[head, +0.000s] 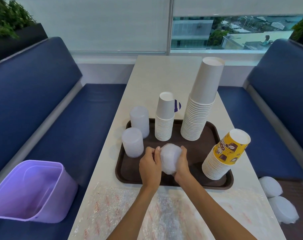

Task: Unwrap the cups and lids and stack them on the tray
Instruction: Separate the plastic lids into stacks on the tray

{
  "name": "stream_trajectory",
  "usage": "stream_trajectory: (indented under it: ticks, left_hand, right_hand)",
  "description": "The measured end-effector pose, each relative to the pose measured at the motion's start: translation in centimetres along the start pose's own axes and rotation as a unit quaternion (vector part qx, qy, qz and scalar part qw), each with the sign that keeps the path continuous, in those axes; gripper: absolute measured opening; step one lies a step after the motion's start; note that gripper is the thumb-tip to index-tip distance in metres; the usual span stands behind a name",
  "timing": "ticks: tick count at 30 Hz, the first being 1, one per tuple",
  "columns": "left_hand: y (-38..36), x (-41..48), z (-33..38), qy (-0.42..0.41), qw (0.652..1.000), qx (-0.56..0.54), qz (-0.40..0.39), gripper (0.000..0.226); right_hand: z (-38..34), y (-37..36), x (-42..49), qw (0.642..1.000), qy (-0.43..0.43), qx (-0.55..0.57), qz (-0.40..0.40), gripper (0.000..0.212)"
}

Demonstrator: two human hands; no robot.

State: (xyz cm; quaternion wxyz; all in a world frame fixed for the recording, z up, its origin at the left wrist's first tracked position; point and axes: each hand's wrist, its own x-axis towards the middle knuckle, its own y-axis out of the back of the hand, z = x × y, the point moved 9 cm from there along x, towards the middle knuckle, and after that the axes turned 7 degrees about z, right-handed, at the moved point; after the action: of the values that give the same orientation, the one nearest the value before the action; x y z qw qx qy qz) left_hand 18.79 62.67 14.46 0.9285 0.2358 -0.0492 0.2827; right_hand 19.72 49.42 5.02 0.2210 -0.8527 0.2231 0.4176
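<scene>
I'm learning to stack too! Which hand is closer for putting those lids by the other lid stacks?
Left, probably. Both hands hold the wrapped lid stack, but the left hand is on the side of the two lid stacks at the tray's left edge; the right hand would reach across.

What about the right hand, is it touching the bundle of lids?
Touching. In the head view the right hand curls its fingers round the bundle of lids.
</scene>
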Motion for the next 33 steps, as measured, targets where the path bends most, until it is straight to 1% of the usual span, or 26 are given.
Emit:
stream_trajectory:
  ticks: [2, 4, 5, 7, 9, 11, 12, 14, 16, 18, 20, 21, 23, 24, 26, 28, 31, 33]
  left_hand:
    - [-0.2, 0.8, -0.1, 0.007, 1.000, 0.003, -0.010, 0.025]
    - [-0.4, 1.4, -0.7, 0.037, 0.999, 0.003, -0.024, 0.025]
    - [-0.7, 1.6, -1.2, 0.055, 0.998, 0.007, -0.035, 0.025]
    - [-1.3, 1.5, -2.3, 0.085, 0.994, 0.032, -0.067, 0.026]
    - [-1.9, 0.8, -3.3, 0.104, 0.987, 0.060, -0.109, 0.027]
    - [-2.2, 0.1, -3.9, 0.106, 0.983, 0.063, -0.136, 0.025]
    - [-2.1, 0.0, -4.0, 0.105, 0.984, 0.056, -0.136, 0.022]
    - [-1.1, 0.1, -3.4, 0.101, 0.990, 0.019, -0.098, 0.015]
    - [0.8, 0.6, -1.5, 0.065, 0.997, -0.035, -0.020, 0.014]
    - [2.3, 0.7, 1.3, -0.017, 0.996, -0.082, 0.028, 0.015]
    - [2.7, 0.2, 4.0, -0.113, 0.988, -0.104, 0.019, 0.016]
    - [2.5, -0.2, 5.0, -0.157, 0.983, -0.097, 0.007, 0.023]
    - [1.8, -0.9, 6.3, -0.222, 0.974, -0.047, -0.004, 0.038]
    - [1.6, -1.1, 6.5, -0.241, 0.970, -0.017, 0.001, 0.041]
    - [1.1, -1.4, 6.9, -0.262, 0.964, 0.027, 0.012, 0.044]
    - [0.6, -1.5, 6.9, -0.268, 0.962, 0.048, 0.004, 0.046]
    - [0.2, -1.2, 6.4, -0.244, 0.968, 0.052, -0.004, 0.036]
    - [0.1, -1.0, 5.8, -0.223, 0.974, 0.048, -0.009, 0.035]
  right_hand:
    - [-0.5, -0.1, -0.3, 1.000, 0.002, 0.001, -0.013, 0.068]
    - [-0.7, -0.5, -0.4, 0.999, 0.003, 0.011, -0.032, 0.064]
    - [-0.7, -0.8, -0.7, 0.999, -0.003, 0.023, -0.044, 0.066]
    - [-0.5, -1.7, -0.8, 0.995, -0.011, 0.053, -0.080, 0.070]
    - [-0.7, -2.1, -1.3, 0.993, -0.008, 0.075, -0.096, 0.063]
    - [-1.0, -2.1, -1.5, 0.993, -0.005, 0.082, -0.088, 0.059]
    - [-1.1, -1.9, -1.5, 0.994, -0.002, 0.079, -0.077, 0.062]
    - [-1.4, -1.1, -1.0, 0.997, 0.009, 0.063, -0.042, 0.067]
    - [-1.7, -0.3, -0.7, 0.999, 0.016, 0.051, -0.004, 0.068]
    - [-2.1, 0.0, -0.7, 0.998, 0.020, 0.059, 0.007, 0.068]
    - [-2.2, -0.2, -0.8, 0.998, 0.023, 0.066, 0.003, 0.067]
    - [-2.2, -0.3, -0.8, 0.997, 0.023, 0.071, -0.004, 0.066]
    - [-1.7, -0.9, -0.9, 0.996, 0.019, 0.084, -0.029, 0.066]
    - [-1.6, -1.2, -1.0, 0.995, 0.017, 0.087, -0.041, 0.068]
    - [-1.4, -1.5, -1.0, 0.994, 0.019, 0.089, -0.057, 0.067]
    - [-1.7, -1.4, -1.0, 0.994, 0.025, 0.092, -0.055, 0.061]
    - [-2.2, -1.3, -1.2, 0.994, 0.038, 0.093, -0.048, 0.055]
    - [-2.1, -1.3, -1.1, 0.994, 0.042, 0.091, -0.051, 0.053]
